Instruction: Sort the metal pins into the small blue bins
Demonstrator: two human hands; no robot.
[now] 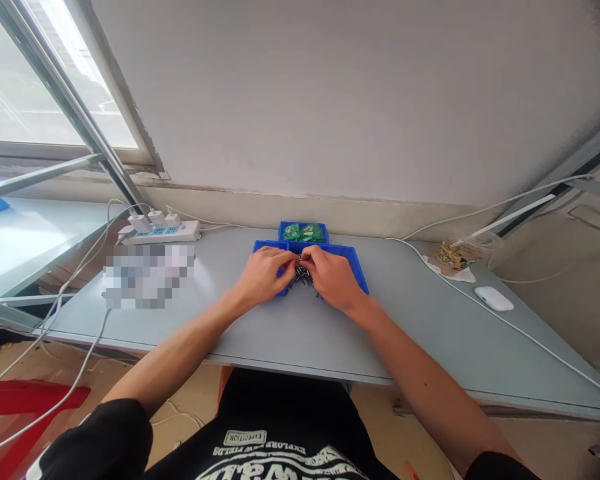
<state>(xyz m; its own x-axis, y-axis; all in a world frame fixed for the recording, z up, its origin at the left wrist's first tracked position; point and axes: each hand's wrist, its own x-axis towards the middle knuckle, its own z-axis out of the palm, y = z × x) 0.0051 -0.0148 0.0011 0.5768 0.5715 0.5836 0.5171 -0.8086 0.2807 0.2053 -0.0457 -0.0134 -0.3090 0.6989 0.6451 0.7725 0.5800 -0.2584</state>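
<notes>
My left hand (pixel 270 275) and my right hand (pixel 331 275) meet over the blue bins, thumbs and forefingers pinched together. A small metallic piece shows between the fingertips, too small to name; both hands seem to touch it. Just below the fingers lies a pile of small dark, shiny screw-like pieces (pixel 304 275). One blue bin (pixel 267 245) is partly covered by my left hand, another blue bin (pixel 353 260) by my right. Behind them, a smaller blue bin (pixel 303 225) holds green packets (pixel 303 233).
On the left are a white power strip (pixel 167 232) with plugs and a blurred-out object (pixel 147 275). To the right stand a patterned plastic cup (pixel 453 257) with a straw and a white earphone case (pixel 494 299). A white cable (pixel 473 303) crosses the grey table (pixel 300 340).
</notes>
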